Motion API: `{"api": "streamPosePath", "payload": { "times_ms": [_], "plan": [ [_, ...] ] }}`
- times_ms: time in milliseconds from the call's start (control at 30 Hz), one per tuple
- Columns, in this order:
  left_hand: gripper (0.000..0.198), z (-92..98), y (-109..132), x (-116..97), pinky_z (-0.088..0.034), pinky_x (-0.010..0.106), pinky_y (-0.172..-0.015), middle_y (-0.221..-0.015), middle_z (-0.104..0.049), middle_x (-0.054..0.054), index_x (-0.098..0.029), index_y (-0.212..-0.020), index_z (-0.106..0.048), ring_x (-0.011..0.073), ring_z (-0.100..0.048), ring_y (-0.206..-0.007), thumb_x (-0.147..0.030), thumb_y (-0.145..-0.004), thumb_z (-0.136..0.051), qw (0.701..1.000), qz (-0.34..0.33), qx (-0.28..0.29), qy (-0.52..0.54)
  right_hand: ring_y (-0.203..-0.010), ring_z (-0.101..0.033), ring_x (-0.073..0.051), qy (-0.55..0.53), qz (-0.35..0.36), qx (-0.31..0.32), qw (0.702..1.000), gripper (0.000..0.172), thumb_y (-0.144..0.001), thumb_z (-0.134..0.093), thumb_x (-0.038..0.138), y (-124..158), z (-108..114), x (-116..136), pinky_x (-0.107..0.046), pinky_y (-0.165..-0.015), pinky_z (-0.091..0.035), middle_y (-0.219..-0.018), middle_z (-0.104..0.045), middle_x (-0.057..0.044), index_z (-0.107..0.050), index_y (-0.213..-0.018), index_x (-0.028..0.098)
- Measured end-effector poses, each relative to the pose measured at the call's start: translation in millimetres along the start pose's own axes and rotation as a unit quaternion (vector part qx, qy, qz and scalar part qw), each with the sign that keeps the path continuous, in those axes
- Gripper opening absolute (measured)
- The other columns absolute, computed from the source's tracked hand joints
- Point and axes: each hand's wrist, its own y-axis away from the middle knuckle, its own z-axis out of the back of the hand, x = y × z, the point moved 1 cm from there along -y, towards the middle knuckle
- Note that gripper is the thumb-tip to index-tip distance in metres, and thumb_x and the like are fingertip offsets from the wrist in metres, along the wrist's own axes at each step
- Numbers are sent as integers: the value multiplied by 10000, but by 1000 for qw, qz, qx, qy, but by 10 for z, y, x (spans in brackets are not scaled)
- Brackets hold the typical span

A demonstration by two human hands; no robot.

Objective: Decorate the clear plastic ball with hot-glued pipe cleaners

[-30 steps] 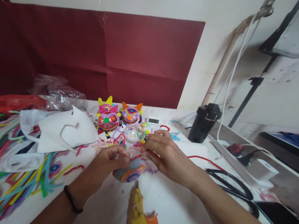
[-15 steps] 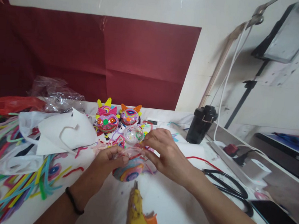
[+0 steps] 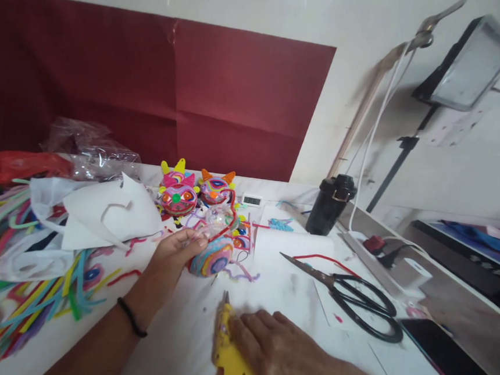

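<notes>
- left hand (image 3: 177, 255), centre of frame: fingertips (image 3: 199, 242) curled onto the striped ball (image 3: 211, 257), gripping it from its left side. Ball sits low over the white table (image 3: 267, 291); can't tell if it touches.
- red pipe cleaner (image 3: 229, 215) arcs up from the top of the ball. Clear dome (image 3: 219, 217) is just behind it.
- black wristband (image 3: 132, 317) on the left wrist.
- right hand (image 3: 282, 351), bottom centre: fingers straight, side by side, laid across the yellow glue gun (image 3: 228, 361). Thumb hidden, so can't tell if the gun is gripped.
- gun nozzle points up-frame toward the ball, near but apart from it.
- scissors (image 3: 354, 299) lie flat right of centre, tips pointing left.
- behind the ball: two decorated faces with ears, pink face (image 3: 178, 196) and orange-eared face (image 3: 215, 187), side by side. Small digital clock (image 3: 252, 200) just right of them, black jar (image 3: 330, 203) further right.
- left of frame: white paper sheet (image 3: 107, 213) and below it a loose pipe cleaner pile (image 3: 20, 261).
</notes>
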Motion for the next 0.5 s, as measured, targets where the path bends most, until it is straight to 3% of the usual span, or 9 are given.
{"api": "streamPosePath", "payload": {
  "times_ms": [100,233,367,500],
  "plan": [
    [171,-13,3,-8,-452,208,-585,-659,-650,-28,-158,-713,-634,105,-576,-595,-258,-670,-766,1000,-6,-8,13,-795,-674,-318,34,-2,-79,996,535,-803,-601,332,-6,-232,56,-417,-593,-541,-1020,-717,-170,-527,-1233,22],
    [198,-26,-2,-23,-459,212,-578,-661,-663,-26,-156,-716,-640,113,-586,-596,-266,-636,-784,999,-4,-30,26,-622,-616,-266,68,-15,-160,985,477,-864,-550,353,-45,-313,96,-372,-463,-469,-801,-713,-114,-495,-1228,50],
    [192,-27,-12,-23,-463,215,-573,-657,-664,-31,-160,-720,-639,113,-587,-586,-255,-635,-782,999,-11,-36,38,-643,-605,-252,42,8,-159,986,411,-846,-569,243,-66,-269,66,-354,-519,-500,-820,-698,-101,-480,-1212,79],
    [198,-3,-25,9,-473,232,-593,-658,-662,-25,-157,-726,-636,124,-598,-597,-277,-651,-776,999,-12,-31,40,-739,-629,-248,-55,-15,-138,989,356,-750,-573,94,-3,-143,-6,-322,-618,-549,-885,-684,-112,-509,-1098,135]
  ]
}}
